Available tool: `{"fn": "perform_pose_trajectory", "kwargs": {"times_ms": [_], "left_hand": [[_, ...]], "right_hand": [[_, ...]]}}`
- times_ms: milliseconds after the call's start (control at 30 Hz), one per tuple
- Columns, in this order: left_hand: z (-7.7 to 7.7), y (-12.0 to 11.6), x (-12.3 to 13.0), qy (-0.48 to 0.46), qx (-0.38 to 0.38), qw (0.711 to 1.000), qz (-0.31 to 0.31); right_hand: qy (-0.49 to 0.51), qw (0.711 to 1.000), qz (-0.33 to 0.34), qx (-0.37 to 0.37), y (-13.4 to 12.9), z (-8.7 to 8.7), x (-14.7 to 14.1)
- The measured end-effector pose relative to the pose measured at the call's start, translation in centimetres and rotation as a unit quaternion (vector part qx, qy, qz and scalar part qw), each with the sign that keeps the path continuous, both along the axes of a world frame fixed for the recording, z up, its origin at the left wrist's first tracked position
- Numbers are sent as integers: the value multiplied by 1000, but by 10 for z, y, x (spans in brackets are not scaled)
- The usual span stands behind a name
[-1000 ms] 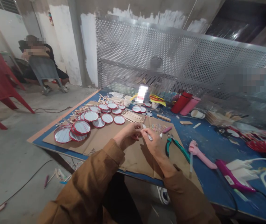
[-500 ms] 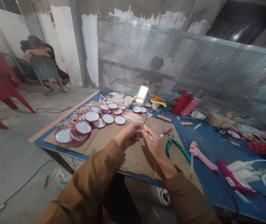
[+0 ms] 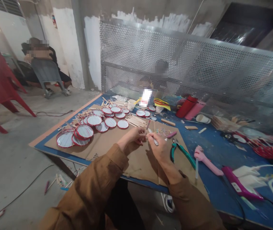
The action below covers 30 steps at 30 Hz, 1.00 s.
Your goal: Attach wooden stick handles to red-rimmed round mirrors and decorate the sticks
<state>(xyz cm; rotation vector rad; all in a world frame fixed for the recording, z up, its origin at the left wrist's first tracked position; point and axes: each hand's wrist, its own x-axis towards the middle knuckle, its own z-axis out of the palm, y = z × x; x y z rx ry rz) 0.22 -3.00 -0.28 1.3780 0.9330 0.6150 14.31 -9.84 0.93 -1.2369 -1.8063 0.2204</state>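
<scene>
Over a sheet of brown cardboard (image 3: 140, 161), my two hands meet at their fingertips. My right hand (image 3: 159, 147) is closed around a slim white pen-like stick (image 3: 155, 140). Bent in a pinch just to its left, my left hand (image 3: 134, 137) has its thumb and fingers together; whatever they hold is too small to make out. Beyond the hands lie flat wooden sticks (image 3: 136, 121) and a scatter of small coloured bands (image 3: 162, 132). Several round white discs with red rims (image 3: 110, 122) are heaped to the left. Green-handled pliers (image 3: 185, 155) rest beside my right wrist.
On the blue table (image 3: 213, 188) at right are a pink glue gun (image 3: 207, 160) and a purple power strip (image 3: 243, 185) with white plugs. Red and pink bottles (image 3: 186, 107) stand near a perforated metal panel (image 3: 131, 57). A person (image 3: 39, 52) sits at far left.
</scene>
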Motion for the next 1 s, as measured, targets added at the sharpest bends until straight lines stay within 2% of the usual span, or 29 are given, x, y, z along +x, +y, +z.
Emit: {"fn": "perform_pose_trajectory", "kwargs": {"times_ms": [767,867,1000], "left_hand": [[-7,4,2,-13,-5,1000,-1],[-7,4,2,-12,-2,1000,1],[-9,4,3,-9,2,1000,0]], "right_hand": [[-18,1000,10,-2,-2,1,-1],[4,1000,3,-1,-2,0,0],[88,995,-50,11,1,-9,3]]}}
